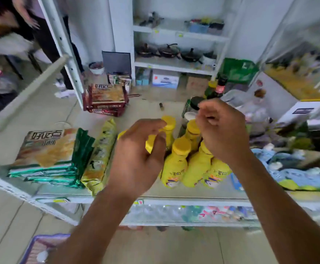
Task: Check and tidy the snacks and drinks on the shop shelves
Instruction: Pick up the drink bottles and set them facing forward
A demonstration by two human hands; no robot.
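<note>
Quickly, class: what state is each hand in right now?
Left hand: grips a yellow bottle.
Right hand: fingers curled; whether it holds anything cannot be told.
</note>
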